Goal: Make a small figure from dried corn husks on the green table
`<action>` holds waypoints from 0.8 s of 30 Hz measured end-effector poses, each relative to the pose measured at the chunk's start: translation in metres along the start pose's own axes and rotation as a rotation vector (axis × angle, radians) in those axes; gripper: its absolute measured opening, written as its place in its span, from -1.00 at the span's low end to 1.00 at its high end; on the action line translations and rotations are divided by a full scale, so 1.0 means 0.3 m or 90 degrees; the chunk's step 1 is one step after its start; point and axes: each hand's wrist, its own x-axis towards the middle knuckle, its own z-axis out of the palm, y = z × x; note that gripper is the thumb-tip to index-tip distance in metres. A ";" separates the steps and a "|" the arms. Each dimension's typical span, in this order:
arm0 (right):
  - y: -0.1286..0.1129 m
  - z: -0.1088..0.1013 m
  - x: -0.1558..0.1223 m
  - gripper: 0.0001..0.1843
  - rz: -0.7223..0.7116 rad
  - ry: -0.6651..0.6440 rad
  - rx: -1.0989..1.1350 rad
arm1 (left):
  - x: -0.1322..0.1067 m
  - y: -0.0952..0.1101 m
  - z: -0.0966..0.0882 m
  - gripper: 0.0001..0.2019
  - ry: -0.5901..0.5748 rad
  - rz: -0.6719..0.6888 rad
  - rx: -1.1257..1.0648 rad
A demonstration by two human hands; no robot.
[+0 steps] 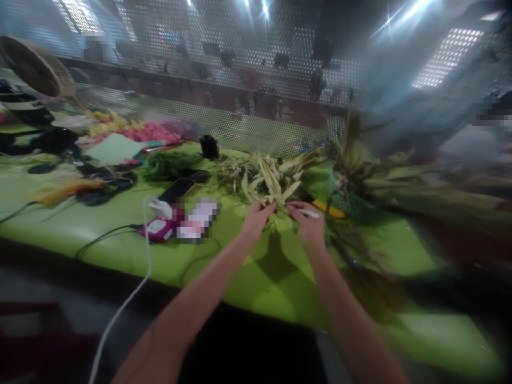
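Near a green basket (346, 199) (contents blurred), half-closed hands (255, 217) pinch leaves (273, 182), the right (312, 228) also a white stick (309, 213).

L hand (255, 217) and R hand (311, 224) met at a leafy stem (274, 184) above the surface (236, 288), w/ a plant heap (234, 169) directly behind. To the L lay a power adapter (160, 228), w/ a phone (176, 190) behind it and a string tangle (170, 163) farther back. Paper sheet (114, 148) lay L of the tangle, w/ flowers (154, 132) behind; fan (36, 66) stood at far L rear. Leaf bunch (354, 152) sat to the R.
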 end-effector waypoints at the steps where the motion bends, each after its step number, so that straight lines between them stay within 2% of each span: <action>1: -0.006 -0.005 0.000 -0.70 -0.015 -0.019 -0.015 | 0.002 -0.001 -0.004 -0.82 0.001 0.025 0.041; 4: -0.013 -0.017 0.004 -0.74 -0.059 -0.086 -0.045 | 0.003 -0.001 -0.016 -0.87 0.001 0.099 0.176; 6: -0.007 -0.023 0.006 -0.78 -0.103 -0.111 -0.063 | 0.001 -0.005 -0.019 -0.90 -0.028 0.150 0.244; 9: 0.002 -0.027 0.007 -0.82 -0.165 -0.102 -0.101 | -0.004 -0.019 -0.015 -0.93 -0.105 0.199 0.284; 14: -0.005 -0.033 0.016 -0.87 -0.238 -0.063 -0.170 | -0.012 -0.015 0.001 -0.81 -0.251 0.212 0.307; 17: -0.010 -0.033 0.022 -0.85 -0.189 -0.043 -0.154 | -0.023 0.001 0.003 -0.80 -0.279 0.191 0.254; 21: -0.010 -0.025 0.022 -0.73 -0.065 -0.061 -0.064 | -0.029 0.001 0.005 -0.77 -0.280 0.175 0.234; 24: -0.007 -0.020 0.023 -0.67 -0.013 -0.065 0.009 | -0.019 -0.012 0.008 -0.78 -0.271 0.176 0.222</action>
